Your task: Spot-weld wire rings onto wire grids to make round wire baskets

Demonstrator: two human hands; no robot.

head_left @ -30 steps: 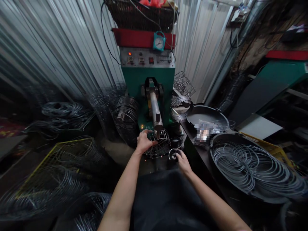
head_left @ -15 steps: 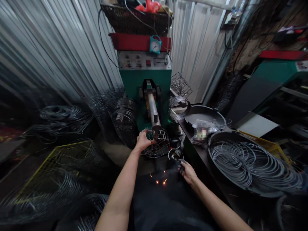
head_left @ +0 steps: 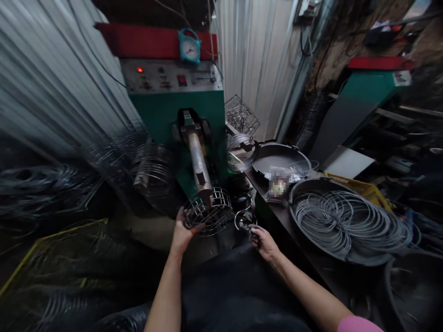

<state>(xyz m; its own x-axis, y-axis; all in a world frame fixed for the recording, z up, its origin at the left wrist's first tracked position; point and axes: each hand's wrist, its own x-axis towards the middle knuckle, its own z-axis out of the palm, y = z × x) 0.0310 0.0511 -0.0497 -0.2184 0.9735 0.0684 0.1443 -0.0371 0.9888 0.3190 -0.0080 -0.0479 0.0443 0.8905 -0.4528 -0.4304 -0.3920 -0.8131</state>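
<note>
My left hand [head_left: 184, 234] grips the left side of a round wire basket [head_left: 218, 216], thumb along its near edge and fingers round the outside. The basket sits under the tip of a thick metal arm [head_left: 199, 161] that juts from a green machine [head_left: 155, 108] with a red top. Whether the tip touches the wires cannot be made out. To the right of the basket, my right hand [head_left: 265, 243] pinches a small wire ring [head_left: 236, 221] by its near right edge. Its fingertips look dark.
A black pan [head_left: 301, 235] full of wire hoops [head_left: 363, 221] stands on the right, with a second pan [head_left: 282, 157] behind it. Coiled wire rings [head_left: 152, 170] hang left of the machine. A yellow crate [head_left: 26, 263] lies lower left. A red lamp [head_left: 140, 70] glows on the panel.
The sparks below the basket are gone and a red panel lamp has come on. My left hand has shifted lower on the basket's left side. The whole scene has slid left in view.
</note>
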